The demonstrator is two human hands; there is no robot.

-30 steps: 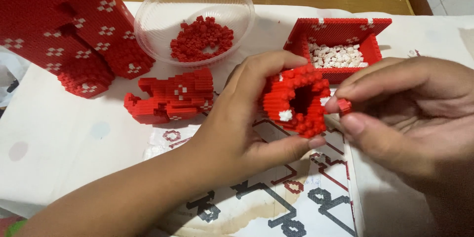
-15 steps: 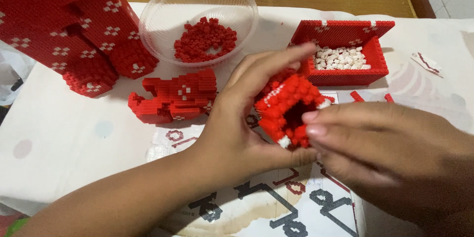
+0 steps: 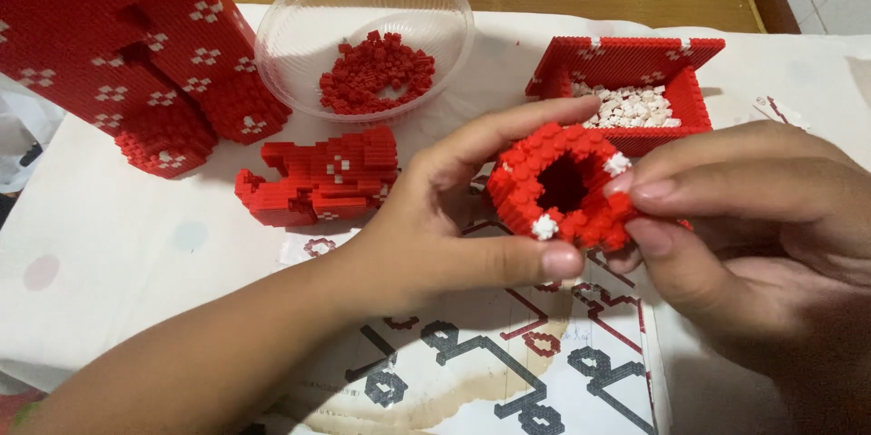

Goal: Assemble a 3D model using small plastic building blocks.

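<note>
Right hand (image 3: 753, 235) is drawing back to 3 o'clock, uncovering the ring (image 3: 564, 185), which left hand (image 3: 454, 217) is gripping above the plan (image 3: 508, 353); right fingertips (image 3: 640, 188) are pinching its rim, needing steady support.

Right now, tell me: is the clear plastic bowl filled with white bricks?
No. The clear plastic bowl holds a small heap of red bricks; the white bricks lie in the red brick-built box.

A home hobby table: cloth (image 3: 109, 263) over wood, brick models (image 3: 127, 45), a bowl (image 3: 363, 0) of red bricks, a printed building guide (image 3: 508, 353).
</note>
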